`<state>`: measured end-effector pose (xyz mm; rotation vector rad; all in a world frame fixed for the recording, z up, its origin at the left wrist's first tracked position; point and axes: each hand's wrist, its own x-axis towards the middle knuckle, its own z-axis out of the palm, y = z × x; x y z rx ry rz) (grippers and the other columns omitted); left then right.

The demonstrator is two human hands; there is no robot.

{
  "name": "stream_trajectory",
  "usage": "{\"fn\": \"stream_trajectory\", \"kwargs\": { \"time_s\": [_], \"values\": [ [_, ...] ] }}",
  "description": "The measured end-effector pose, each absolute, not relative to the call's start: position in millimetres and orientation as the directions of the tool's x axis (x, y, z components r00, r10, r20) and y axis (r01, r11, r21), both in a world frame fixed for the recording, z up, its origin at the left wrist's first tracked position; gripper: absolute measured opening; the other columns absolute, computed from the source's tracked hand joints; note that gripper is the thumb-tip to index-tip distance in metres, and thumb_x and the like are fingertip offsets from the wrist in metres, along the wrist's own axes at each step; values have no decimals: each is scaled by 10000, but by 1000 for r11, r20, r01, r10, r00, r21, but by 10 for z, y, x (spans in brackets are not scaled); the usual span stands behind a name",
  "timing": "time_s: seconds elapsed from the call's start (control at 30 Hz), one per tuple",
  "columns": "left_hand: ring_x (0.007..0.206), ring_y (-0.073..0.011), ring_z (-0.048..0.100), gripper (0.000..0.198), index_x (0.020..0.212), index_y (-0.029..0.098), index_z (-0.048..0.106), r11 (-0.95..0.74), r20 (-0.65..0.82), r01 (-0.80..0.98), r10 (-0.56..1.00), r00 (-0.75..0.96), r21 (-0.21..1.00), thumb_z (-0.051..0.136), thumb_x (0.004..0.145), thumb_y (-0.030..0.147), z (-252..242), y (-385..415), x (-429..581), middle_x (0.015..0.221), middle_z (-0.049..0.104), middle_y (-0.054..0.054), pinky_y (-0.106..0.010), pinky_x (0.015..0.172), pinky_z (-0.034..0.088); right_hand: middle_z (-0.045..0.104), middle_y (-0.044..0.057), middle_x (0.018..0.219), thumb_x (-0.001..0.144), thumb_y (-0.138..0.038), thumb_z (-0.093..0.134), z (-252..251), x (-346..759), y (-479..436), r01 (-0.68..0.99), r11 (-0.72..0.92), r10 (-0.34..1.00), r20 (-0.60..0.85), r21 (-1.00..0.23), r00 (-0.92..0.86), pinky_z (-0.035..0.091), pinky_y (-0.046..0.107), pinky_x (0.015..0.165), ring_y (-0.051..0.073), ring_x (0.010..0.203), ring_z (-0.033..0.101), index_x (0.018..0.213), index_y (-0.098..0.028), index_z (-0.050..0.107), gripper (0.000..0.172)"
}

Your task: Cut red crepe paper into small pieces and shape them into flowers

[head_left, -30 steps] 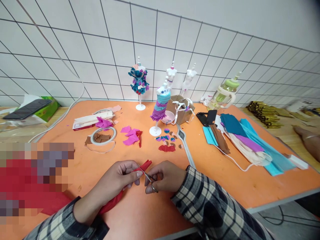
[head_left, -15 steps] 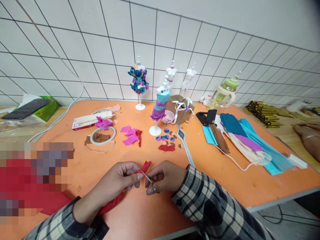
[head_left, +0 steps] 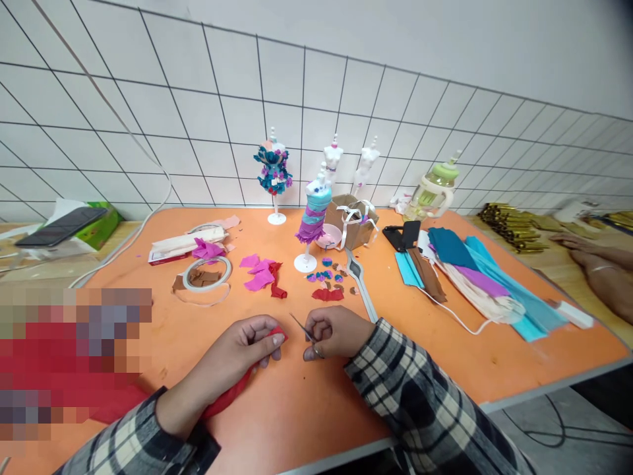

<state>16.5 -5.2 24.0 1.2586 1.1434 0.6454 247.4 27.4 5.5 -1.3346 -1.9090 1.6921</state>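
So from my end: the scissors (head_left: 301, 325) have just come off the red cloth (head_left: 230, 397), and there's more red scrap (head_left: 278, 290) lying past the left hand (head_left: 252, 344) now, so I'd guess that snip's done. It's got the cloth's end in a tight pinch, the rest trailing beneath the forearm. The right hand (head_left: 337, 333) is curled around the scissors; honestly can't tell if the blades are closed.

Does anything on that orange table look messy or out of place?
Mostly no; I see no spill. The oddest spot is the brown box: white ribbons loop over its rim and hang outside, rather than sitting tucked in. Magenta scraps also lie loose.
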Motion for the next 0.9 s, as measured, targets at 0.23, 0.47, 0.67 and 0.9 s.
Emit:
{"fn": "stream_trajectory", "kwargs": {
  "time_s": [0.23,0.47,0.67,0.9],
  "values": [
    [800,-195,602,289,841,200,671,-172,68,199,893,446,965,638,904,481,353,-208,188,839,668,-38,-282,763,491,623,37,973,636,-424,903,-54,2480,220,780,209,917,-158,-590,-365,364,283,705,167,855,554,793,-198,740,320],
    [791,-205,659,198,953,232,702,-367,90,373,805,586,852,552,947,361,345,-522,372,862,728,-46,-278,741,513,558,-94,639,665,-371,876,-102,2510,257,766,24,863,-374,-642,-340,390,245,561,133,581,571,1147,-235,568,588],
    [843,-201,685,253,1168,272,665,-515,224,308,733,642,800,479,1001,308,405,-572,437,941,748,-50,-284,785,522,544,-130,581,650,-283,858,-90,2545,309,762,-51,787,-496,-645,-367,406,225,467,111,428,525,1152,-231,486,628],
    [843,-229,667,206,1137,255,662,-709,334,267,586,738,653,576,976,350,590,-719,571,942,749,-75,-319,761,501,721,28,965,716,-166,758,110,2397,80,749,184,829,-309,-637,-467,501,337,875,196,917,659,1180,-205,594,493]
  ]
}}
